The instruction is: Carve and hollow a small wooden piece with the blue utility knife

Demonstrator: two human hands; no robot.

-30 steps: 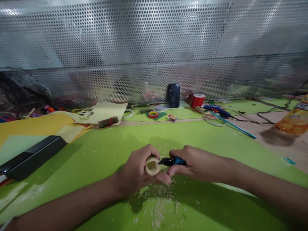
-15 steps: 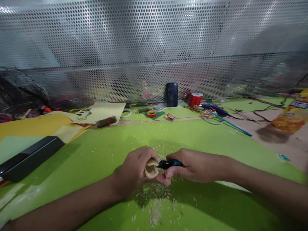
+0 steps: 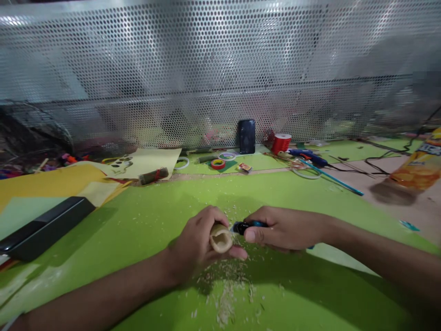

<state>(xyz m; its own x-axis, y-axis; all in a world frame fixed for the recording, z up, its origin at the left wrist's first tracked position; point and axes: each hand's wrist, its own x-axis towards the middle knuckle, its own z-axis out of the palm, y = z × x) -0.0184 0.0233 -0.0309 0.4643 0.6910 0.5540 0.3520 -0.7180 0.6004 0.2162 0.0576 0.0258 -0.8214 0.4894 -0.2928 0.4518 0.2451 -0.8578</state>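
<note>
Head view: hollow tube (image 3: 221, 241) (knife (image 3: 243, 228) just beside rim) in left fingers (image 3: 218, 214).

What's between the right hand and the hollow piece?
Head view: the knife, gripped in the right hand, blade end toward the hollow piece. Can't tell whether the tip touches.

Pale pinkish tabletop (image 3: 422, 214) here, spread with a broad, smooth bright-green sheet (image 3: 161, 202), and thin, pale shavings (image 3: 225, 305) litter its middle! Over right, an orange-and-yellow bottle (image 3: 418, 168) stands on bare tabletop; far left, flat yellow-orange paper (image 3: 58, 181).
</note>
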